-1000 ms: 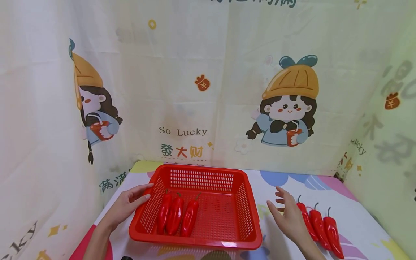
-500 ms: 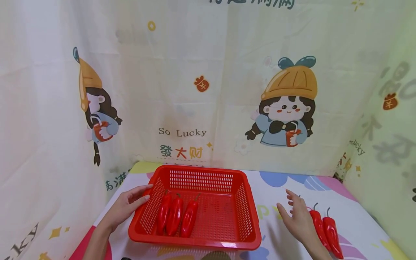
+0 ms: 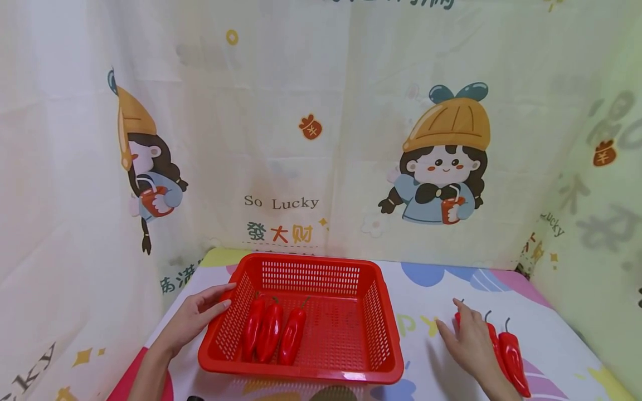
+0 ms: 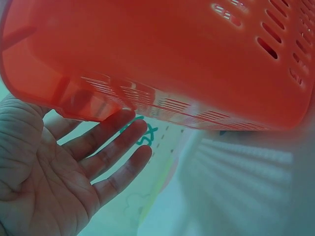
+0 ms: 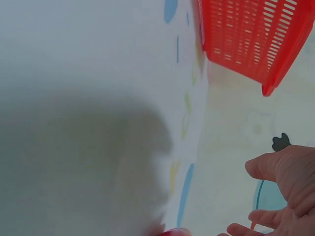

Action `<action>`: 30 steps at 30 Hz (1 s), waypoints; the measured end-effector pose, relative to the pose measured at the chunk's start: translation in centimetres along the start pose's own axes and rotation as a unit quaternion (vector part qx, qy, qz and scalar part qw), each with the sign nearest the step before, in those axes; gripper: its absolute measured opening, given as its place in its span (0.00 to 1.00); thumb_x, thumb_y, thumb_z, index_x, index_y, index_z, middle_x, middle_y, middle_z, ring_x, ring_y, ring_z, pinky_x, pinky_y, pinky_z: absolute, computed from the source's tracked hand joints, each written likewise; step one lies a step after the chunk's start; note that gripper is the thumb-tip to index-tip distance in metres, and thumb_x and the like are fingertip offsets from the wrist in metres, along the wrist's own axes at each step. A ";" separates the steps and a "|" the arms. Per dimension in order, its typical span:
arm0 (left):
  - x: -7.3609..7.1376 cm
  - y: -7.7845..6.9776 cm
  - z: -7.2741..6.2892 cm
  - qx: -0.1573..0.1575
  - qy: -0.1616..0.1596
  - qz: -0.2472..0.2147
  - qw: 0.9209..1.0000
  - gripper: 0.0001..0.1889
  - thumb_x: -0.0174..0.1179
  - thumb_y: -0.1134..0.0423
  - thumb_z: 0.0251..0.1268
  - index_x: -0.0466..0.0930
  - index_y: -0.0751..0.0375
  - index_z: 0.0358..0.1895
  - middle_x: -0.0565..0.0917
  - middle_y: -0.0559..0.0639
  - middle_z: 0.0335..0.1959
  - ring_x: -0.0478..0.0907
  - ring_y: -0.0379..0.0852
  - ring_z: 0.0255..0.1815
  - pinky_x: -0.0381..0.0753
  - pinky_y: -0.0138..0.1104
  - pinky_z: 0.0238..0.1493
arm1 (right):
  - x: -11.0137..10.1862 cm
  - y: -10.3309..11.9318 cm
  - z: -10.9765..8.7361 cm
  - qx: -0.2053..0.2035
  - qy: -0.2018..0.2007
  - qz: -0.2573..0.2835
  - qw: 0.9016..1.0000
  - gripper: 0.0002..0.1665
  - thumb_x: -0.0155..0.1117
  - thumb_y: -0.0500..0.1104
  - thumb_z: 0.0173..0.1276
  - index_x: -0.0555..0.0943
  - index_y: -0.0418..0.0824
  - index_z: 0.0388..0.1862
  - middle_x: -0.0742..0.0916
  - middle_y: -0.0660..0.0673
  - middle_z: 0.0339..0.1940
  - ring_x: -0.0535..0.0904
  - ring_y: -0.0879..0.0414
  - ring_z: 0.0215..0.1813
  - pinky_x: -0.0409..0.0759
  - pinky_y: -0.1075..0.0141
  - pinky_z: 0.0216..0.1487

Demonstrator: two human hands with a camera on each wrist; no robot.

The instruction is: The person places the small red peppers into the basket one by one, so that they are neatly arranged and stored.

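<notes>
A red plastic basket (image 3: 301,372) stands on the table, with three glossy red chili peppers (image 3: 292,337) lying side by side in its left half. Against the basket's left rim rests my left hand (image 3: 193,317). In the left wrist view its fingers (image 4: 118,137) are loosely extended along the outer wall. My right hand (image 3: 473,340) is over the leftmost of three more red chili peppers (image 3: 514,365) on the table at right, covering most of that one. The thumb and fingers are spread. In the right wrist view, a sliver of red pepper (image 5: 173,232) shows at the bottom edge.
The patterned tabletop (image 3: 426,367) carries the basket and the peppers. A printed cloth (image 3: 351,139) hangs behind and along both sides. A small dark object (image 3: 194,398) peeks in at the bottom edge, left of the basket's front.
My right hand has moved to the right and down, from beside the right-hand peppers to over the leftmost one. The left hand and the basket have stayed put.
</notes>
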State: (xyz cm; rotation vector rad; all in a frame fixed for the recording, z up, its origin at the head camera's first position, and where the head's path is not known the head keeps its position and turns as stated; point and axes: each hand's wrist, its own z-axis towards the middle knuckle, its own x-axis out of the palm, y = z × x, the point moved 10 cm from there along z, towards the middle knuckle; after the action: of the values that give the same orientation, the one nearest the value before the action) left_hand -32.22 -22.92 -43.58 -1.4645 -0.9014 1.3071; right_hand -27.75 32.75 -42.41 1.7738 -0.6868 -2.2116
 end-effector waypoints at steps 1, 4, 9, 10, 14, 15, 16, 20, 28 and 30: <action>0.0 0.0 0.0 0.000 0.000 0.000 1.000 0.33 0.64 0.52 0.72 0.68 0.57 0.76 0.74 0.64 0.71 0.80 0.54 0.59 0.88 0.43 0.48 | 0.0 -0.1 0.0 -0.001 -0.001 -0.002 1.000 0.48 0.68 0.46 0.69 0.57 0.25 0.76 0.68 0.20 0.66 0.64 0.26 0.65 0.75 0.32 0.60; 0.0 -0.1 0.1 0.003 0.002 -0.002 1.000 0.33 0.64 0.53 0.72 0.68 0.57 0.76 0.74 0.64 0.71 0.80 0.55 0.59 0.88 0.43 0.48 | -0.1 -0.4 0.1 -0.006 -0.003 -0.006 1.000 0.47 0.68 0.46 0.69 0.57 0.24 0.76 0.69 0.19 0.64 0.64 0.25 0.64 0.74 0.31 0.60; 0.0 -0.2 0.1 0.004 0.004 -0.003 1.000 0.33 0.64 0.53 0.72 0.68 0.57 0.76 0.74 0.64 0.71 0.80 0.55 0.59 0.88 0.43 0.48 | 0.2 -1.1 0.4 -0.003 0.011 -0.009 1.000 0.47 0.66 0.47 0.70 0.57 0.23 0.75 0.69 0.18 0.64 0.64 0.24 0.64 0.72 0.29 0.61; 0.0 -0.2 0.2 0.003 0.004 -0.003 1.000 0.33 0.64 0.53 0.72 0.67 0.57 0.76 0.74 0.64 0.71 0.80 0.55 0.59 0.88 0.43 0.49 | 0.3 -1.3 0.4 0.001 0.015 -0.009 1.000 0.47 0.66 0.47 0.70 0.56 0.24 0.75 0.68 0.18 0.64 0.64 0.24 0.65 0.73 0.30 0.61; 0.0 -0.2 0.2 -0.001 0.004 -0.002 1.000 0.33 0.64 0.53 0.72 0.67 0.57 0.77 0.74 0.64 0.71 0.79 0.55 0.59 0.88 0.43 0.49 | 0.6 -1.9 0.6 0.014 0.027 -0.009 0.999 0.49 0.67 0.49 0.69 0.55 0.25 0.76 0.68 0.19 0.65 0.65 0.24 0.64 0.75 0.30 0.59; 0.0 -0.1 0.2 -0.002 0.003 -0.002 1.000 0.33 0.64 0.53 0.71 0.67 0.56 0.77 0.74 0.64 0.71 0.79 0.55 0.60 0.88 0.43 0.49 | 0.7 -2.0 0.6 0.017 0.028 -0.007 0.999 0.49 0.67 0.49 0.69 0.55 0.25 0.76 0.68 0.19 0.65 0.65 0.25 0.64 0.75 0.30 0.59; 0.0 -0.1 0.2 -0.003 0.002 -0.001 1.000 0.34 0.65 0.53 0.71 0.67 0.56 0.77 0.74 0.64 0.71 0.79 0.55 0.60 0.88 0.43 0.49 | 0.7 -2.0 0.7 0.017 0.029 -0.007 0.999 0.49 0.67 0.49 0.69 0.55 0.25 0.76 0.68 0.19 0.65 0.65 0.25 0.64 0.75 0.30 0.59; 0.0 0.0 0.2 -0.005 0.000 0.000 1.000 0.34 0.65 0.52 0.71 0.67 0.56 0.77 0.73 0.64 0.71 0.79 0.55 0.60 0.88 0.43 0.49 | 0.9 -2.3 0.8 0.015 0.028 -0.010 0.999 0.49 0.67 0.49 0.69 0.56 0.25 0.76 0.68 0.19 0.64 0.66 0.25 0.63 0.75 0.30 0.59; 0.0 -0.1 0.1 -0.002 0.001 -0.002 1.000 0.33 0.64 0.53 0.72 0.67 0.56 0.76 0.73 0.63 0.71 0.79 0.55 0.61 0.88 0.43 0.50 | 1.0 -2.7 1.3 0.002 0.032 -0.025 0.999 0.47 0.67 0.48 0.69 0.58 0.20 0.72 0.70 0.16 0.62 0.64 0.22 0.63 0.71 0.28 0.60; 0.1 -0.1 0.1 -0.001 0.001 -0.001 1.000 0.33 0.64 0.53 0.72 0.68 0.57 0.76 0.73 0.63 0.71 0.79 0.56 0.61 0.88 0.42 0.50 | 1.0 -2.8 1.4 -0.004 0.031 -0.033 0.999 0.45 0.67 0.47 0.69 0.59 0.19 0.71 0.71 0.16 0.60 0.65 0.22 0.62 0.70 0.28 0.61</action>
State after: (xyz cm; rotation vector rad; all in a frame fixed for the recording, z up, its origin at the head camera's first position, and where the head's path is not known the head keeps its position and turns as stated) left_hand -32.31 -22.81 -43.46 -1.4655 -0.9039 1.3027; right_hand -29.01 35.00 -44.36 1.8775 -0.6128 -2.1881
